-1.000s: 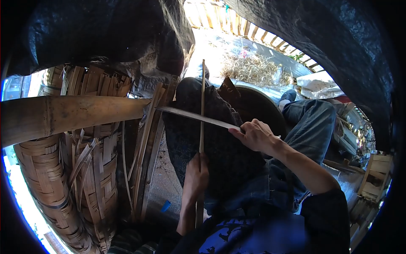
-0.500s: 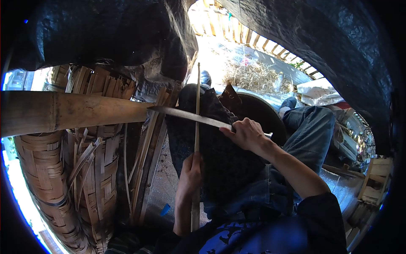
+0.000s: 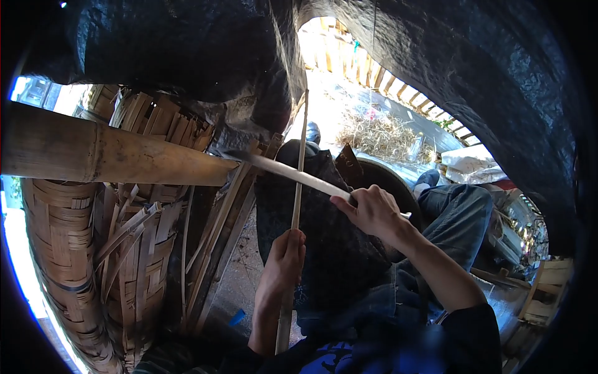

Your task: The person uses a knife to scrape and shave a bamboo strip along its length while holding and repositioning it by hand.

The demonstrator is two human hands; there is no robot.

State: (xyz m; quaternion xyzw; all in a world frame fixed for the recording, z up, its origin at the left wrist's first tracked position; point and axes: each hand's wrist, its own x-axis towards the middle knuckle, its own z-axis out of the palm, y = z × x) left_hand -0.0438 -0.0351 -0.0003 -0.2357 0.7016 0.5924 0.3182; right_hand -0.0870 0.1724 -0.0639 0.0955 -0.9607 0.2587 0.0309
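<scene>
Setting: black sheeting (image 3: 174, 56) overhead; slatted fence (image 3: 339, 53) and a heap of pale shavings (image 3: 380, 134) in bright light beyond. At left, woven bamboo baskets (image 3: 68, 249) behind 1 thick bamboo pole (image 3: 156, 156).

Item: bamboo strip (image 3: 297, 209), 1, slender, near upright in view, above a dark lap cloth (image 3: 330, 249). Left hand (image 3: 283, 262) closed round its lower part, thumb and fingers pressed together.

Item: long-bladed knife (image 3: 293, 172), 1. Right hand (image 3: 372, 212) wrapped about the handle, thumb forward by the blade's base. Blade crosses the strip above the left hand; far end blurred, apparently by motion, near the pole's tip. Contact between blade and strip: cannot tell.

Reading: 2 firm grips; left fingers apart from the blade; crossing seemingly the working spot.
</scene>
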